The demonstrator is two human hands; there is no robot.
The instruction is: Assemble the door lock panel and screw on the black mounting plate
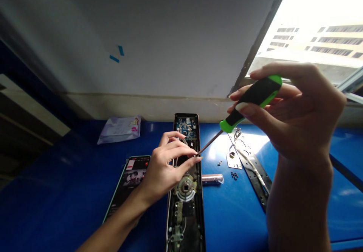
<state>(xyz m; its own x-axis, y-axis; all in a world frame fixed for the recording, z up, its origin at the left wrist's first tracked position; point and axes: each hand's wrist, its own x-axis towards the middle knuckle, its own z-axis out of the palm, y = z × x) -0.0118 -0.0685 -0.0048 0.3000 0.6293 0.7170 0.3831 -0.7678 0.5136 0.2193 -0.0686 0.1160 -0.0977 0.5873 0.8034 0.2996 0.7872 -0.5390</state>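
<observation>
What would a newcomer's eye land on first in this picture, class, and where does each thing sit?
The green and black screwdriver stands out first, held high at right by the right hand. Its tip meets the pinched fingertips of the left hand above the opened lock body, which lies lengthwise on the blue table. A lit phone lies just left of it.

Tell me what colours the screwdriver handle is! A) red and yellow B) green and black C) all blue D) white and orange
B, because the screwdriver held in the right hand has a black grip with bright green ends, while its metal tip meets the left hand fingers over the opened door lock.
</observation>
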